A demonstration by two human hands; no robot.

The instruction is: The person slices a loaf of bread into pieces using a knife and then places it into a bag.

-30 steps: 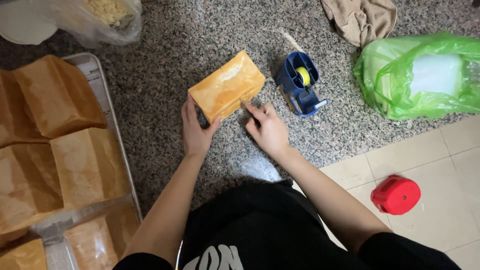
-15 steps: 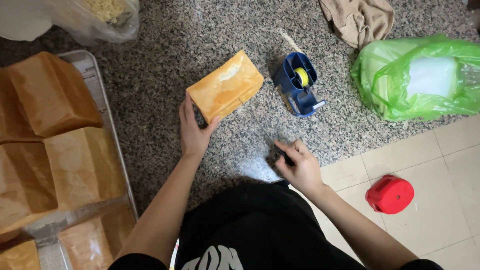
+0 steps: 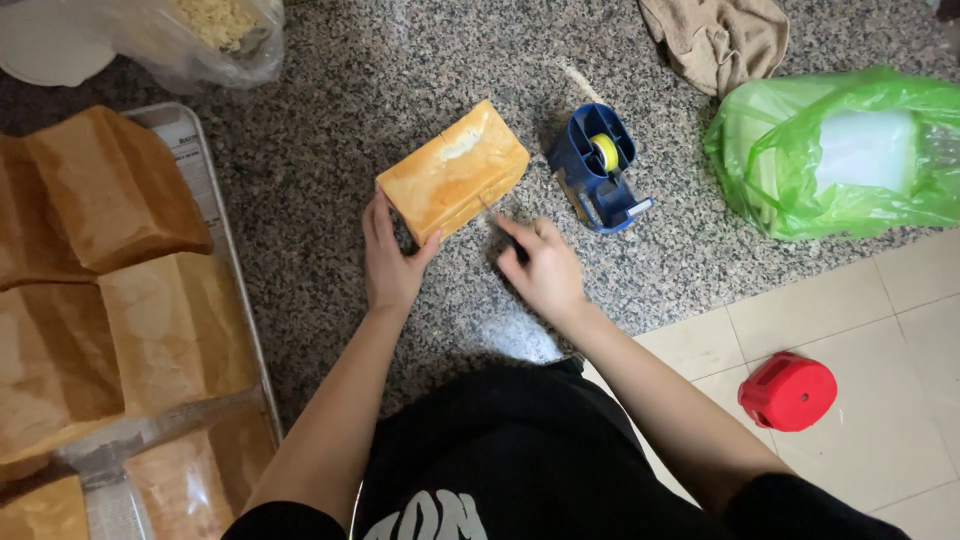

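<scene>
On the speckled granite bench [image 3: 330, 130], near its middle, lies a wrapped orange-brown loaf [image 3: 455, 172], tilted with one end toward the person. The left hand [image 3: 392, 262] steadies that near end, its fingers [image 3: 378, 215] spread and pressed against the wrapping, thumb up on the other side of the corner. The right hand [image 3: 540, 270] sits just beside the loaf's lower right edge; its fingertips pinch something small and thin, too fine to tell what. Half a second ago that hand was lower and further right, well apart from the loaf; it has come back in close, while the left hand and loaf have stayed put.

Just right of the loaf stands a blue tape dispenser [image 3: 597, 168] with a yellowish roll. Further right lies a green plastic bag [image 3: 835, 150] holding something white, with a beige cloth [image 3: 718, 35] above it. A red round object [image 3: 788, 392] rests on the tiled floor. At left, a metal tray [image 3: 205, 190] carries more brown bagged loaves [image 3: 115, 190], and a clear bag [image 3: 205, 35] lies at the top.
</scene>
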